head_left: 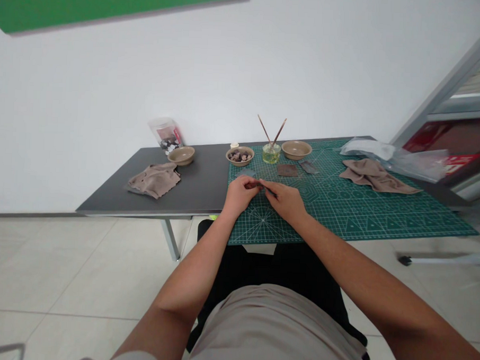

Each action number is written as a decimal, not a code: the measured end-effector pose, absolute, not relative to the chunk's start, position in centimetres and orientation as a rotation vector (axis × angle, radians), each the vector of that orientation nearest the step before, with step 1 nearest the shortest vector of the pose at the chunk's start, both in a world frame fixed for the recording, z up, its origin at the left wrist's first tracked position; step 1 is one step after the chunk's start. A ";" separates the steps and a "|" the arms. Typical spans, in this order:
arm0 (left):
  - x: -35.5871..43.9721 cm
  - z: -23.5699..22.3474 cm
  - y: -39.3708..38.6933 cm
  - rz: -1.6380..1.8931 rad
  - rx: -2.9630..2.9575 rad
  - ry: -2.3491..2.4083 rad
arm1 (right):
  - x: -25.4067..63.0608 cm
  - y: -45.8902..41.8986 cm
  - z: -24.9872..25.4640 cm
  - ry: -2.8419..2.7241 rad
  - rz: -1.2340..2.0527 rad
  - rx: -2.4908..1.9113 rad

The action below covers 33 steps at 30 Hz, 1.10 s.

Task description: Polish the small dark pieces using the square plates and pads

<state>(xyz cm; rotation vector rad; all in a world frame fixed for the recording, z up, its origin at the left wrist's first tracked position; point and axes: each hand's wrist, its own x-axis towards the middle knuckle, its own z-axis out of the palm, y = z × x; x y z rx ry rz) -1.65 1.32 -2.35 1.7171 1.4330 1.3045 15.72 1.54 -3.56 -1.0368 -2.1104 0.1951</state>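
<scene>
My left hand (pixel 240 193) and my right hand (pixel 286 199) meet over the green cutting mat (pixel 325 221). The fingers of both are closed in a pinch on a small dark brown piece (pixel 259 185); its kind is too small and too covered to make out. Beyond my left hand stands a bowl (pixel 239 162) of small brown and dark chunks. Past my right hand lie a brown square sheet (pixel 287 170) and a grey sheet (pixel 308 167). A bluish-grey sheet (pixel 246 172) shows partly behind my left hand.
A glass jar (pixel 271 154) of yellowish liquid holds two thin brushes or sticks. Behind it is a tan bowl (pixel 296 149). Another bowl (pixel 181 155), a brown cloth (pixel 155 180) and a clear container (pixel 167 134) stand left. Right lie a second cloth (pixel 373 175) and a plastic bag (pixel 408 160).
</scene>
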 end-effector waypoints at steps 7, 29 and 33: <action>-1.6 -2.5 1.3 1.288 1.704 1.473 | 15.4 1.7 -4.1 -2.211 0.091 -1.035; -1.6 -2.5 0.9 1.372 1.591 1.436 | 15.1 1.6 -4.2 -2.253 0.024 -1.029; -1.5 -2.4 0.7 1.391 1.552 1.410 | 15.0 1.4 -3.9 -2.206 -0.003 -1.072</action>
